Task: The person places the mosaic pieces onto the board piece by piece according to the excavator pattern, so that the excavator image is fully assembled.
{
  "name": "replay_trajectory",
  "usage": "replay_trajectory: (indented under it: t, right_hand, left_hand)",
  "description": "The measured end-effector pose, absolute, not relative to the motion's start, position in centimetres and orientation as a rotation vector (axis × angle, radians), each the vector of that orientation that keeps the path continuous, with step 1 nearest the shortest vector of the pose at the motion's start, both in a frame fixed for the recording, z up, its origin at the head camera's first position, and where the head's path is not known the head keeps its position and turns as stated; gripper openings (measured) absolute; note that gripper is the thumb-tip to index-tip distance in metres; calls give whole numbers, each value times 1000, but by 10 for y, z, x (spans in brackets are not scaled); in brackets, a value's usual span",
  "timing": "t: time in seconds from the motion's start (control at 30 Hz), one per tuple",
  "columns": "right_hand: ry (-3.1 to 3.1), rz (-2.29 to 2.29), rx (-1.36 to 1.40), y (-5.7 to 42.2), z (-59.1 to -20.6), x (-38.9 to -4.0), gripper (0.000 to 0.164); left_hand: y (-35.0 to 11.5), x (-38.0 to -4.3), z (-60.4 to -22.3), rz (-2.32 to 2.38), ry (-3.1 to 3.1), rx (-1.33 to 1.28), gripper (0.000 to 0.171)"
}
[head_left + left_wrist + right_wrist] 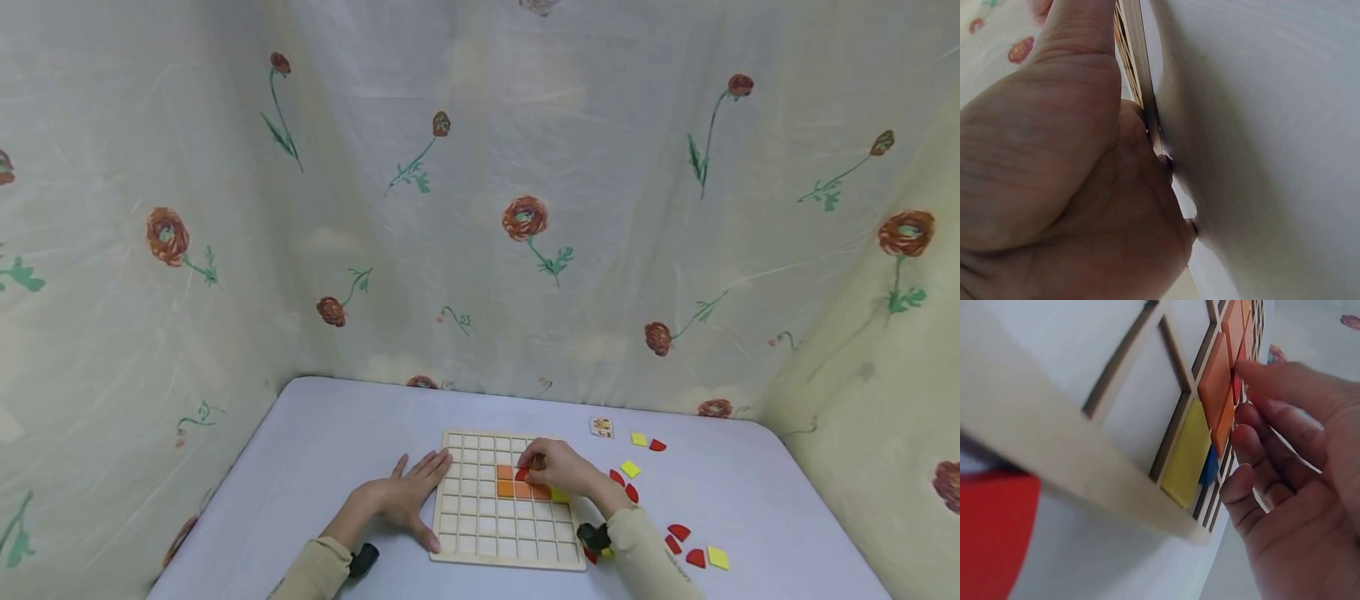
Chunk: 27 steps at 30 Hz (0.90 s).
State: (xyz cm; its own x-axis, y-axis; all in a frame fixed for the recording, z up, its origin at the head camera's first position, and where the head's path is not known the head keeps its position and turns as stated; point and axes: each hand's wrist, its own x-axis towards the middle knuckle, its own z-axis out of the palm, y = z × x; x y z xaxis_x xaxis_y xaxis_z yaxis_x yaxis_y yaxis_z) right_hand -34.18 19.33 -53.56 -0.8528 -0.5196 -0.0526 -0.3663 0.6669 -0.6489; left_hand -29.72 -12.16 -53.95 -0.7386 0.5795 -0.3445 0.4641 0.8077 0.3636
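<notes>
A wooden grid board (510, 564) lies on the white table. My left hand (405, 497) rests at its left edge, fingers spread and thumb by the near left corner; in the left wrist view the palm stands beside the board's side. Over the upper middle cells, my right hand (562, 467) pinches a red rounded tile (522, 474) between thumb and fingertip. Orange square tiles (505, 489) fill several cells around it. A yellow square tile (1186, 459) sits near the board's right border, with a blue piece (1209, 467) beside it, both partly hidden from the head view.
Right of the board lie loose red rounded tiles (678, 532) and yellow square tiles (717, 557). A small printed card (602, 427) lies behind the board's right corner. Flower-patterned curtains (480, 250) close off the back and sides of the table.
</notes>
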Motion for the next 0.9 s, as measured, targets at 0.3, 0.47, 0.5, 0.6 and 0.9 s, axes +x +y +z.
replay_trajectory:
  t: [0.3, 0.47, 0.5, 0.6, 0.9]
  right_hand:
    - [2778, -1093, -464, 240, -523, -341, 14]
    - [2876, -1100, -256, 285, -524, -346, 21]
    - [2894, -1102, -212, 295, -526, -347, 23]
    - [2935, -1115, -98, 323, -530, -348, 27]
    - [2959, -1066, 154, 380, -550, -354, 39]
  left_hand:
    - [-119, -297, -540, 365, 2549, 770, 131]
    - [-120, -297, -541, 355, 2556, 757, 132]
    - [-119, -297, -540, 356, 2556, 756, 132]
    - [-120, -297, -540, 368, 2552, 754, 133]
    - [-122, -296, -539, 390, 2551, 762, 133]
